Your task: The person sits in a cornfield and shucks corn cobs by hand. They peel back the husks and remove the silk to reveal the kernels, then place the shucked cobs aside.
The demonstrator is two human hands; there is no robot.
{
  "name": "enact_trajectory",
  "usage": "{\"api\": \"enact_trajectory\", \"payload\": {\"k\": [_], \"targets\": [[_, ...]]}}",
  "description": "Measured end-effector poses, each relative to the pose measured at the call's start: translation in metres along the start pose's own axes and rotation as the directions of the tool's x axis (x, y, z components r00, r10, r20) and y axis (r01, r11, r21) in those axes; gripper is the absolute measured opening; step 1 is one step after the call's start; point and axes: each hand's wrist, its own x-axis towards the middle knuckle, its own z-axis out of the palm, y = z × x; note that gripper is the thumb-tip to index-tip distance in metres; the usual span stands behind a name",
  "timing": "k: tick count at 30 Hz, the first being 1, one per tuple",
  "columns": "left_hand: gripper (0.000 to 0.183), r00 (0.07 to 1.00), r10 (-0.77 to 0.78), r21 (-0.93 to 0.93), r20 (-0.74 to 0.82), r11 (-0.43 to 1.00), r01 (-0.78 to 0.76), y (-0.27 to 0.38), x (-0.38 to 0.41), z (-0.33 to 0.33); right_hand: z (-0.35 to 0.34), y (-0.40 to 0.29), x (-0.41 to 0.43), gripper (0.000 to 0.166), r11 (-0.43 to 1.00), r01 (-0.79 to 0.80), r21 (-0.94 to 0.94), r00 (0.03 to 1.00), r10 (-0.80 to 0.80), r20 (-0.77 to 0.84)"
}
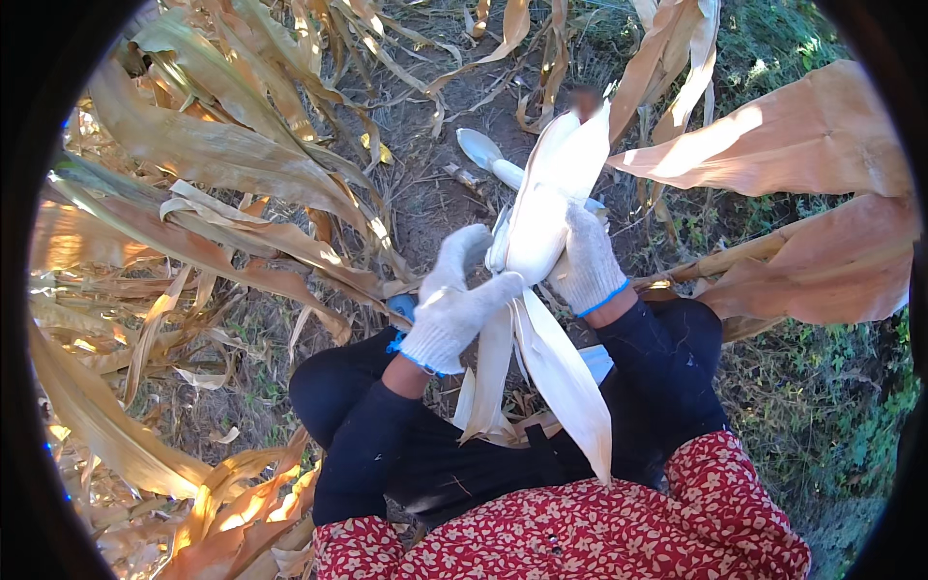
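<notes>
A corn ear in pale husk (554,210) is held up in front of me, its far end pointing away. My right hand (591,261), in a white knit glove with a blue cuff, grips it from the right side. On the near left is my left hand (453,301), gloved alike, its fingers curved and spread from the thumb. That thumb lies against the near end of the ear; whether it pinches husk there is unclear. Loose strips of dry husk (562,384) hang from this end over my lap. A dark spot at the far tip is blurred.
Another pale husked ear (482,152) lies on the bare soil (435,196) beyond my hands. Dry corn leaves (239,152) crowd the left, and broad brown leaves (790,138) reach in from the right. Green weeds (805,406) cover the ground at right.
</notes>
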Motion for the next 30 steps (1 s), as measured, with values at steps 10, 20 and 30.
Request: {"api": "enact_trajectory", "payload": {"k": [10, 20, 30], "targets": [[0.052, 0.941, -0.270, -0.306, 0.206, 0.895, 0.324, -0.029, -0.006, 0.037, 0.014, 0.009, -0.011, 0.041, 0.992, 0.056, 0.113, 0.996, -0.063, 0.063], [0.036, 0.876, -0.126, 0.805, 0.466, 0.472, -0.360, -0.011, -0.021, 0.044, 0.034, -0.015, -0.017, 0.055, 0.656, 0.262, -0.708, 0.919, 0.054, 0.390], [0.045, 0.804, -0.152, 0.499, 0.575, 0.844, -0.197, -0.114, -0.072, 0.064, 0.036, 0.005, -0.020, 0.078, 0.185, 0.295, -0.937, 0.935, 0.144, 0.323]]}}
